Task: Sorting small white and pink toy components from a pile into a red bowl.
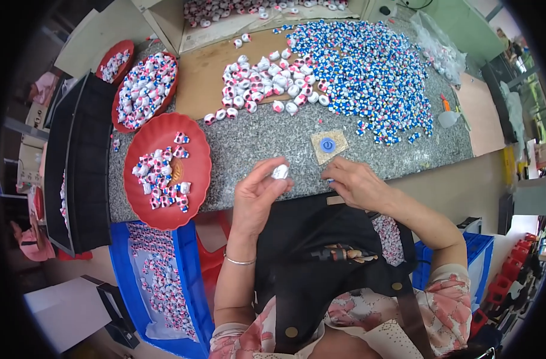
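Head view, left hand (256,194) pinching small white piece (280,172) at speckled counter (267,137) edge, right hand (354,182) fingers curled, resting just beside.

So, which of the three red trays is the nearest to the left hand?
The large red tray at the table's near edge, thinly scattered with small pieces. It lies just beside the left hand; the fuller red tray and the small red tray lie farther back.

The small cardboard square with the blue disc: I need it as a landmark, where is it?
In the head view, the cardboard square lies on the speckled table, just above the right hand, below the big blue pile.
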`<state>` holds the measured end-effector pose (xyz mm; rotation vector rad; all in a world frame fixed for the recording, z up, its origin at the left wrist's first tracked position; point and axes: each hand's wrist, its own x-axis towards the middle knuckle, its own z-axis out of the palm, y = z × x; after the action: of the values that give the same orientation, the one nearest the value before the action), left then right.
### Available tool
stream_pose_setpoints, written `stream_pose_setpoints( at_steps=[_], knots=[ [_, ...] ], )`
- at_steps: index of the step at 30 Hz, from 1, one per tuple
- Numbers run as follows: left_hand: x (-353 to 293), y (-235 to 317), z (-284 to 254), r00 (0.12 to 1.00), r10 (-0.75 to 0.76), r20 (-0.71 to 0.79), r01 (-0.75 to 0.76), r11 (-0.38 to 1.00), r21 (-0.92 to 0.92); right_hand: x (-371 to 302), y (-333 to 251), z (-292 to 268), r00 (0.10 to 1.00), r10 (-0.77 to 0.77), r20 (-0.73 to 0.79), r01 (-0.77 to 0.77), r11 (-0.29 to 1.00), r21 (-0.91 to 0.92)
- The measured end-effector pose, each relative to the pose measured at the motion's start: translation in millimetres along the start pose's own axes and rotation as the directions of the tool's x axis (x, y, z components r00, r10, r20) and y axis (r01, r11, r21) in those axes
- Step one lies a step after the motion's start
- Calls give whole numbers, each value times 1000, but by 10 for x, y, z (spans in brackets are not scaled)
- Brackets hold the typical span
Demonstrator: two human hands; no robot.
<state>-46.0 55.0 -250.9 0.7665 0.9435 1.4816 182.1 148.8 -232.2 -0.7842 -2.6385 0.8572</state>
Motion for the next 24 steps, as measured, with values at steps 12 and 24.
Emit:
stream_pose_setpoints(
  at_steps=[12,24],
  knots=[
    [78,-170,74,998,23,55,-21,999,-39,-314,421,-357,980,81,-181,-116,974,-195],
    [31,-180,4,1000,-9,11,9,999,45,163,205,-374,990,36,-139,-56,988,-141]
  ],
)
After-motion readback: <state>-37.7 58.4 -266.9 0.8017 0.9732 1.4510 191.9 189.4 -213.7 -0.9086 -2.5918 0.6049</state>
